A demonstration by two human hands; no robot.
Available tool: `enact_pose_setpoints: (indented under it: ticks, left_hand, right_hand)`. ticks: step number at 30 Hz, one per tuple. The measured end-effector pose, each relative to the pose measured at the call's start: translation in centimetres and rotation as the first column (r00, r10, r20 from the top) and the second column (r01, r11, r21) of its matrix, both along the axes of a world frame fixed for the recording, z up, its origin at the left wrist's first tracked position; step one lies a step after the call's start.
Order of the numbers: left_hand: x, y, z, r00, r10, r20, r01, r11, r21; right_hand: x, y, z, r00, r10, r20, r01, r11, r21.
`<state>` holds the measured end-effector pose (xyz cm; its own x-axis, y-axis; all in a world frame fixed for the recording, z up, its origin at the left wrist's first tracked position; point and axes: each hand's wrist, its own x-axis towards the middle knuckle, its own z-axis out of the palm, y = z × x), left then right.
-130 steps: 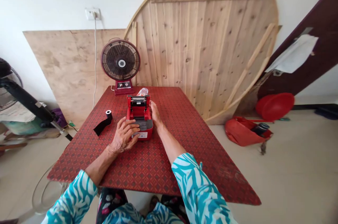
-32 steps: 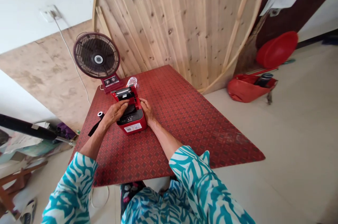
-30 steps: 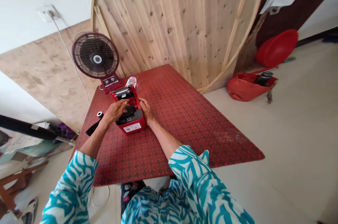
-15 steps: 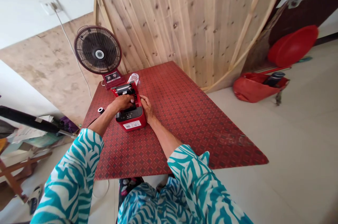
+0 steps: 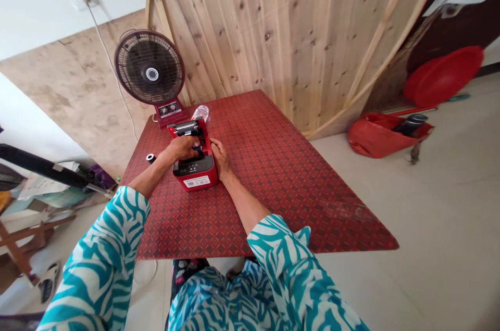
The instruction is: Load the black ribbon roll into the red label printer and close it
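A red and black label printer (image 5: 196, 180) stands on the table with its lid raised toward the back. My left hand (image 5: 185, 148) reaches into its open compartment, fingers bent and pressed together. Whatever those fingers pinch is hidden from above. Against the printer's right side rests my right hand (image 5: 221, 157), its fingers curled along the casing and gripping it. A small black roll with a white end (image 5: 150, 158) lies left of the printer, close to my left forearm. Behind the printer is a clear plastic bottle (image 5: 201, 113), partly covered by the raised lid.
A dark red fan (image 5: 151, 74) stands at the table's back left corner. The red patterned table (image 5: 281, 180) reaches a large round wooden board (image 5: 273, 29). On the floor at right are a red bag (image 5: 369, 136) and a red basin (image 5: 443, 76).
The camera view has shifted slightly. Both hands stay at the printer, my left inside the compartment and my right on its side; only small finger movement shows.
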<state>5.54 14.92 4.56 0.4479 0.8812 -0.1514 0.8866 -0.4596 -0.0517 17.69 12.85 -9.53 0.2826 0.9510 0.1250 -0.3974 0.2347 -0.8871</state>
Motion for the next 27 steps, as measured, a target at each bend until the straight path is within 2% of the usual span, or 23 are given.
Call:
enact_pose_setpoints:
  ticks: [2,5,7,10,12,14,17,20,24,27]
  left_hand:
    - [0.1,-1.0,0.6,0.998,0.013,-0.061,-0.009,0.999,0.053]
    - [0.0,-2.4,1.1,0.998,0.040,-0.038,-0.036,0.993,0.117]
    - [-0.4,-3.2,1.2,0.999,0.032,0.030,-0.036,0.988,0.149]
    - [-1.7,-4.3,1.6,0.973,-0.021,0.230,-0.020,0.985,0.173]
    - [-3.1,-4.6,2.2,0.907,-0.065,0.416,-0.024,0.979,0.204]
    - [-5.0,-4.3,2.9,0.806,-0.079,0.587,-0.077,0.969,0.236]
    - [-8.1,-2.6,3.3,0.677,0.024,0.736,-0.255,0.945,0.204]
    - [-10.7,-0.5,1.9,0.620,0.183,0.763,-0.428,0.894,0.133]
    - [-12.4,1.6,-1.8,0.669,0.378,0.640,-0.525,0.850,0.047]
    - [-12.6,2.4,-4.1,0.702,0.459,0.544,-0.546,0.838,-0.002]
  right_hand:
    - [0.0,0.2,-0.3,1.000,0.001,-0.005,-0.001,1.000,0.008]
    - [0.0,0.3,-0.4,1.000,-0.003,-0.002,0.003,1.000,0.020]
    - [0.0,0.2,-0.4,1.000,-0.004,0.005,0.004,1.000,0.019]
    - [0.1,0.0,-0.1,1.000,-0.010,0.015,0.010,1.000,0.005]
    - [0.1,-0.1,0.1,1.000,-0.003,0.008,0.003,1.000,-0.010]
    - [0.2,-0.2,0.1,1.000,0.005,0.001,-0.005,1.000,-0.015]
    - [0.2,-0.4,0.0,1.000,-0.010,0.004,0.010,1.000,-0.017]
    - [0.3,-0.4,-0.2,1.000,-0.004,0.002,0.004,1.000,-0.022]
    - [0.4,-0.4,-0.5,1.000,0.003,0.012,-0.003,1.000,-0.020]
    - [0.4,-0.3,-0.7,0.999,-0.013,0.044,0.013,1.000,-0.016]
